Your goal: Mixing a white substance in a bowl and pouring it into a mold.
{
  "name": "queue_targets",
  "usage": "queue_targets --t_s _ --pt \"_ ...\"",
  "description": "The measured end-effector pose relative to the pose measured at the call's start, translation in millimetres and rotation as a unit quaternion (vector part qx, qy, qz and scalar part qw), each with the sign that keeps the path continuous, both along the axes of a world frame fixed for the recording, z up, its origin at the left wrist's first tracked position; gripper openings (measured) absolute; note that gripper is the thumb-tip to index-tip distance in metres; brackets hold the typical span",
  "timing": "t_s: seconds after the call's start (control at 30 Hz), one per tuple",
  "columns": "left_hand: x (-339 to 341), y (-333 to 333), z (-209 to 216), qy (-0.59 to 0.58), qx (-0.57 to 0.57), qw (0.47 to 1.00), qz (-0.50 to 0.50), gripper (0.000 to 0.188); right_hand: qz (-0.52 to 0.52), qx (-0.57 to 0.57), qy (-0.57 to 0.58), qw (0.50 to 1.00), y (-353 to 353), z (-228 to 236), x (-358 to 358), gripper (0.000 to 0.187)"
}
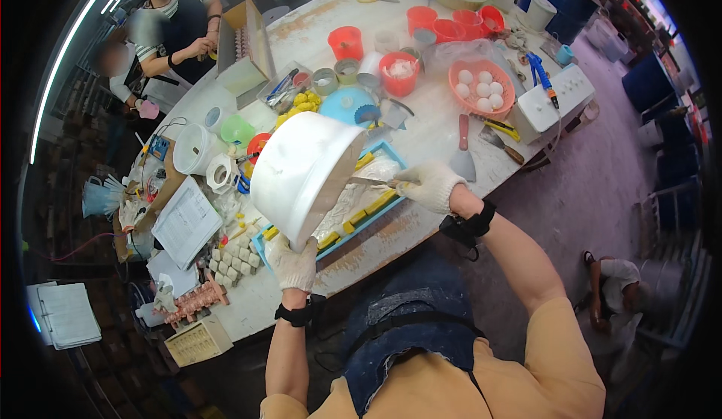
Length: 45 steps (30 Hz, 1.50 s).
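Note:
My left hand, in a white knit glove, grips the lower rim of a large white basin. The basin is tipped on its side with its mouth toward the right. My gloved right hand is closed round a thin flat metal scraper, whose blade reaches toward the basin's mouth. Under them lies a light-blue rectangular frame lined with yellow blocks. White, wet-looking material spreads inside the frame. The basin hides the frame's far left part and its own inside.
Red cups, an orange basket of white balls, a red-handled trowel and a white box stand beyond and right. Left are papers, a white bucket and small grey blocks. Other people work at far left.

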<state>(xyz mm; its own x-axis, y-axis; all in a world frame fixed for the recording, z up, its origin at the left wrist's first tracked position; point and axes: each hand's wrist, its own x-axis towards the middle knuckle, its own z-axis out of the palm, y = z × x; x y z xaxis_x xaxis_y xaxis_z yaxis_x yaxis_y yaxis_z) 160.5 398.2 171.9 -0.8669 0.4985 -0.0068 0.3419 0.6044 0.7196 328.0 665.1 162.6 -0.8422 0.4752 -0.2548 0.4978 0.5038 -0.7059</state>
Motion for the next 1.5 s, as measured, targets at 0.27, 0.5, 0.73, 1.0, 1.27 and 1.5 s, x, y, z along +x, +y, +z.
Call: queue_targets --t_s 0.27,0.5,0.73,1.0,1.27,1.5 --pt "7 23 -9 -0.035 0.013 0.999 0.004 0.040 0.086 0.020 0.045 0.995 -31 5 -8 0.032" --pt "-9 13 1 -0.150 0.093 0.978 0.111 0.033 0.056 -0.078 0.007 0.995 1 36 17 0.033" --pt "2 -6 -11 -0.181 0.057 0.976 0.110 0.034 0.079 -0.040 0.205 0.975 -18 34 -34 0.038" --pt "11 -3 -10 -0.168 0.025 0.980 0.106 0.033 0.062 0.130 0.253 0.957 -95 38 -80 0.043" --pt "-4 -32 -47 0.007 0.000 0.999 0.052 0.039 0.198 0.186 0.028 0.962 -83 14 -63 0.031" --pt "-5 -28 -53 -0.036 0.040 0.998 0.014 0.038 0.084 0.163 0.194 0.964 -56 80 -49 0.034"
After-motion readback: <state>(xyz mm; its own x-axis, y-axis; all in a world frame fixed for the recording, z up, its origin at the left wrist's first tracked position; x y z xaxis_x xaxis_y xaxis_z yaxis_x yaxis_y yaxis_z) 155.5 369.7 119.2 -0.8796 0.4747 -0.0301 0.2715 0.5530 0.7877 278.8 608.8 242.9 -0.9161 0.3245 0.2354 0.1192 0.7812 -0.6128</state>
